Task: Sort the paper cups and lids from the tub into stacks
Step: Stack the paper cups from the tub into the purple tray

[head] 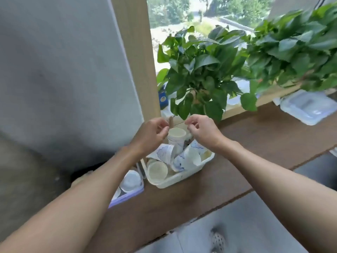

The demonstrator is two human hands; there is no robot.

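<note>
Left hand [153, 133]: fingers curled at the upright cup's 9 o'clock; grasp unclear.
Right hand [202, 131]: curled at 3 o'clock; grasp unclear.
Cups [176, 138]: white, blue-printed, most tipped in the white tub [175, 181].

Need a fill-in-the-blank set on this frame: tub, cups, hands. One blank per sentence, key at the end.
1. The white plastic tub holding paper cups stands on a brown ___ counter.
2. The clear purple-rimmed box of white lids sits to the tub's ___.
3. One upright paper cup shows ___ the left hand and the right hand.
Missing words: wooden; left; between.
</note>
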